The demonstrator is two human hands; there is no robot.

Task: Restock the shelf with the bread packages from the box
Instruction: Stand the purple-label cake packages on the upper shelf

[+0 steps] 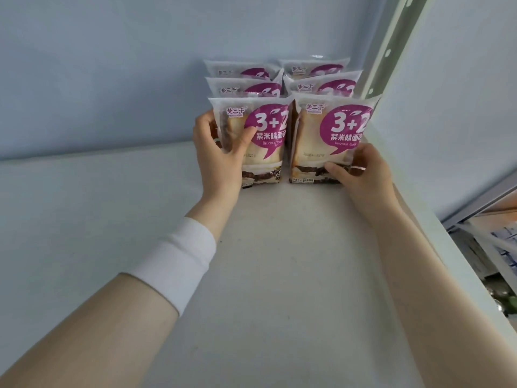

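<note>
White shelf [112, 219] with a pale blue back wall [98, 65], and loads of bare room to the left and in front. Six bread packages stand upright in two rows of three, tucked into the back right corner beside the perforated upright [391, 43]. Clear wrappers, purple "3+2" bubble, toast slices with a dark filling showing. Left hand [218, 147] grips the front left package [260, 141]; right hand [363, 172] grips the lower right corner of the front right package [330, 135].
</note>
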